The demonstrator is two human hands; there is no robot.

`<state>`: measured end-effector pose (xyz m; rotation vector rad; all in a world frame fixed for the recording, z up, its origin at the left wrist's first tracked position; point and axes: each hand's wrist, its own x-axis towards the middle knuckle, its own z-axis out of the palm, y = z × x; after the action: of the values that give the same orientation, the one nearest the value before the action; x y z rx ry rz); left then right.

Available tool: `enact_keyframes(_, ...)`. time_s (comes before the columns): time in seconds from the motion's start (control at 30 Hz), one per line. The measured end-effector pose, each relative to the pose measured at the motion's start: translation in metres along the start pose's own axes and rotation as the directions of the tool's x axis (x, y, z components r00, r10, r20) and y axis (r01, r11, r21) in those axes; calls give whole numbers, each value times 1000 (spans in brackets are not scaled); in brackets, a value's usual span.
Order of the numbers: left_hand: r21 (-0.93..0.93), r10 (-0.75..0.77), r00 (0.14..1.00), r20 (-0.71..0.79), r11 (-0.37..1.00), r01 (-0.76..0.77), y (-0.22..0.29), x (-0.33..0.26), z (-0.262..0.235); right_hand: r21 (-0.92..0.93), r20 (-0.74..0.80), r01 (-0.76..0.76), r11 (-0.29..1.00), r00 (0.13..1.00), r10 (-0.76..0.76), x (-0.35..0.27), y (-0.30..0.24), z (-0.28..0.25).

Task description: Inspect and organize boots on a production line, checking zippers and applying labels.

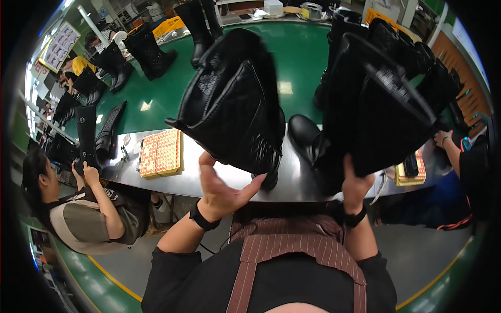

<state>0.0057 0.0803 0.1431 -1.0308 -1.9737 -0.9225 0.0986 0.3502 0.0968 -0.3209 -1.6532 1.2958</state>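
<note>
I'm looking down at a long steel bench (308, 180) across mid-frame; behind it a green conveyor belt (297, 57) curves across the upper half. My left hand (222, 190), centre-low, is spread, fingers apart; thumb and fingertips touch the underside of a black quilted tall boot (235, 104) tilted above the bench at frame centre. Can't tell if it truly grips, looks more like propping. My right hand (356, 183), lower right of centre, is clamped on the lower edge of a second black boot (378, 112), which fills the right-centre and is raised over the bench edge. Both wrists wear black bands. A third boot's glossy toe (305, 135) rests on the steel btwn the two.

Left of centre on the bench: an orange-and-cream gridded tray (160, 153); another yellowish tray (409, 175) at right. More black boots stand on the belt at upper left (151, 52) & top centre (201, 26). A seated co-worker (83, 208) at lower left holds a boot shaft (86, 135) upright; another person's arm (451, 148) comes in at far right. Floor is grey w/ a yellow line (112, 279), green beyond it.
</note>
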Motion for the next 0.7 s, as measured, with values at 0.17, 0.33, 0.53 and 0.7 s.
enact_keyframes(0.17,-180,54,883,-467,971,-155,1,52,-26,-80,-49,186,979,981,-190,34,-2,-22)
enact_keyframes(0.33,-120,93,977,-191,986,-117,15,119,-42,-192,31,-17,981,999,23,27,20,-45)
enact_keyframes(0.53,-22,-16,922,388,999,27,21,166,-60,-161,53,612,774,789,-612,-11,17,-73)
enact_keyframes(0.7,-174,291,581,760,953,-250,56,192,-88,95,474,149,984,863,-176,-6,-28,-28)
